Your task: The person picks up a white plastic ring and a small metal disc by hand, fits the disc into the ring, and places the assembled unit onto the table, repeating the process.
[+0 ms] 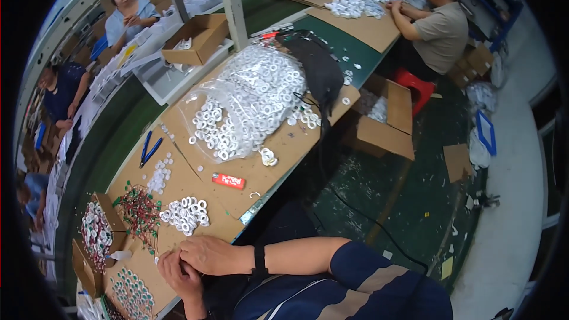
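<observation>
My left hand (179, 277) and my right hand (214, 255) meet at the near edge of the cardboard-covered bench (231, 201). Both have their fingers curled together, and whatever they hold is hidden. Just beyond them lies a heap of small white plastic rings (185, 214). Beside it is a tangle of red-wired parts with green ends (137, 210). A small white bottle (121, 255) lies left of my hands. Nearer me, rows of white rings with green centres (131, 293) are spread out. An open carton (108, 210) at the left holds many ring pieces.
A large clear bag of white rings (255, 95) sits farther along the bench, with a dark bag (314, 65) against it. Blue pliers (149, 151), small white discs (159, 176) and a red lighter (229, 181) lie between. A cardboard box (388, 109) stands right; co-workers sit beyond.
</observation>
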Motion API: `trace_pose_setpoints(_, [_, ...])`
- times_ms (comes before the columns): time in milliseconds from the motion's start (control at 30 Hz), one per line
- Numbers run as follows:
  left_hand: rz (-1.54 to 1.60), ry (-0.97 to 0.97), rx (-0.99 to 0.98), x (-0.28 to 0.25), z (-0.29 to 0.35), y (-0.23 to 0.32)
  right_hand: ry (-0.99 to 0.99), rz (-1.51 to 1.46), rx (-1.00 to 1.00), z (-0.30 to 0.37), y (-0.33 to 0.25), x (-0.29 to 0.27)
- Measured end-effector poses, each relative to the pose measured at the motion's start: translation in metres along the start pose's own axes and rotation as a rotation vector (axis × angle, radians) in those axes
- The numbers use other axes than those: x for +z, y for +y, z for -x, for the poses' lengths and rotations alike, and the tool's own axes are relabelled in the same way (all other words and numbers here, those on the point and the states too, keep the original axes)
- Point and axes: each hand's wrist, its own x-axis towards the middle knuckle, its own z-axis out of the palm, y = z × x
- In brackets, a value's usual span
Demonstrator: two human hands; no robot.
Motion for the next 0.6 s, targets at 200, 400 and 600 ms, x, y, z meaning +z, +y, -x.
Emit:
trace_pose_setpoints(200, [-0.004, 0.059, 0.008, 0.003, -0.001, 0.008, -0.026, 0.028, 0.022, 0.001, -0.004, -0.010])
trace_pose_setpoints(400, [0.013, 0.092, -0.012, -0.001, 0.007, 0.006, -0.011, 0.074, -0.019, 0.001, -0.011, -0.007])
trace_pose_setpoints(600, [0.012, 0.092, -0.035, -0.010, 0.012, 0.000, -0.042, 0.050, -0.038, -0.006, -0.008, 0.007])
